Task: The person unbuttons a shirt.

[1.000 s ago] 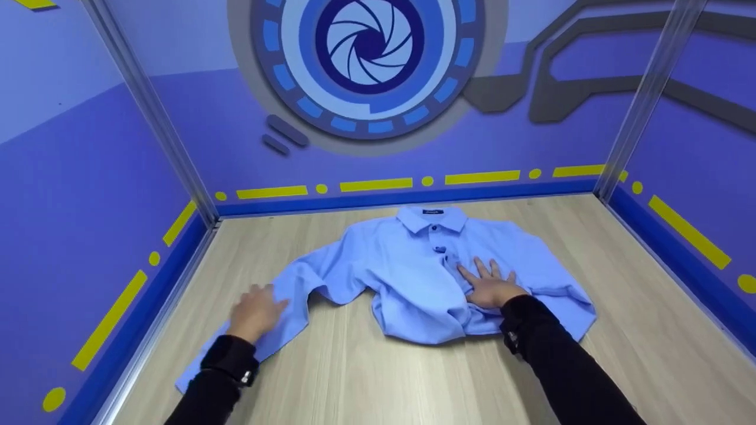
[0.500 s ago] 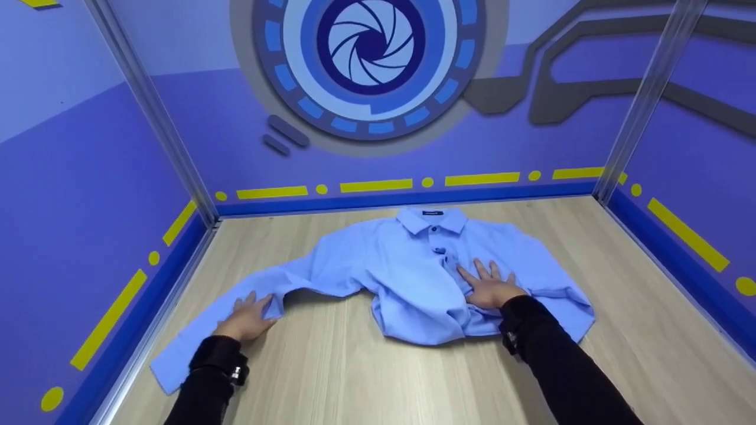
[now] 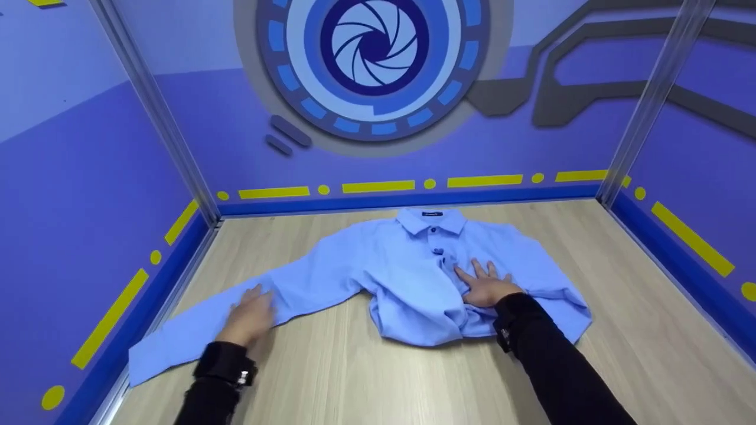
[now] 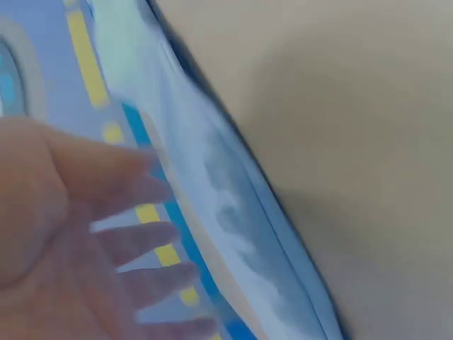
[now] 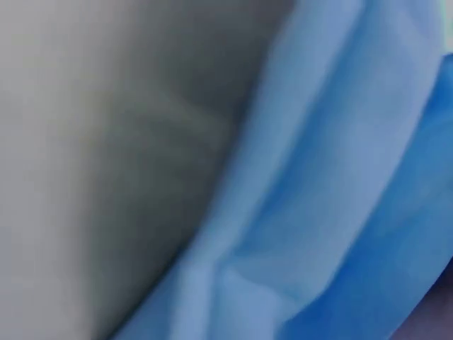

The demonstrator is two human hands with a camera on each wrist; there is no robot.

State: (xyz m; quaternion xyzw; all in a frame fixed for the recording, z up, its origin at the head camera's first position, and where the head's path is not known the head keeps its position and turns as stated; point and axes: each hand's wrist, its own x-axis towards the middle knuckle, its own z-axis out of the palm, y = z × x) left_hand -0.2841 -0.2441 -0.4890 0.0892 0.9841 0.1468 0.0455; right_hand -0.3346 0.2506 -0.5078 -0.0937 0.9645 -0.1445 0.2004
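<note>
A light blue long-sleeved shirt [image 3: 401, 260] lies front up on the wooden table, its collar toward the back wall. The sleeve on the left stretches out nearly straight toward the table's left edge. My left hand [image 3: 249, 316] is over that sleeve, fingers spread; in the left wrist view the fingers [image 4: 152, 283] are apart and hover above the fabric. My right hand [image 3: 487, 289] rests with spread fingers on the shirt's front, just right of the buttons. The lower part of the shirt is bunched up beside it. Only blurred blue cloth [image 5: 304, 170] fills much of the right wrist view.
Purple-blue printed panels [image 3: 283, 159] enclose the table [image 3: 366, 389] at the back and both sides. Metal corner posts [image 3: 159, 118] stand at the back corners. The sleeve's cuff [image 3: 144, 363] reaches the table's left edge.
The left sleeve, which was creased and bent downward, has swung outward to the left and straightened. My left hand has shifted along it and is now raised off it. The right hand stays in place.
</note>
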